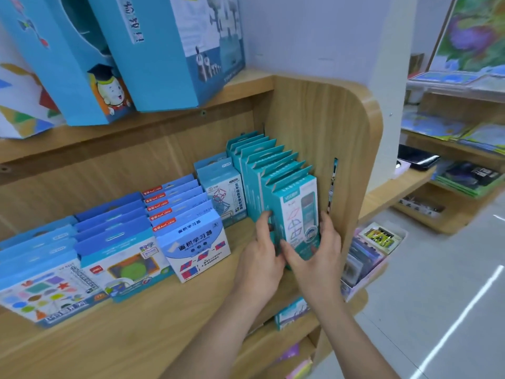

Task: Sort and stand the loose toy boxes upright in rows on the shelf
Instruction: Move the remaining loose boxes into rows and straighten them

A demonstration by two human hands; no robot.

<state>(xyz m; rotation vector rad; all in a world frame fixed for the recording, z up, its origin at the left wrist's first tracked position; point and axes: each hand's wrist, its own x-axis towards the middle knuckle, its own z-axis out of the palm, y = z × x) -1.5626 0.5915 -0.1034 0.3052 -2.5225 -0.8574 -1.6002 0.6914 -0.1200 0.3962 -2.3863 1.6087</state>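
Cardboard like this front teal box (297,212) looks light and thin-walled, stiff enough to stand yet easy to dent, so I judge its narrow side edges the best place to hold. My left hand (261,247) curls its fingers round the left edge and my right hand (321,253) clasps the right edge, thumb across the lower front. The box stands upright at the front of the teal row (263,160), at the right end of the shelf (164,324) beside the side panel (314,119).
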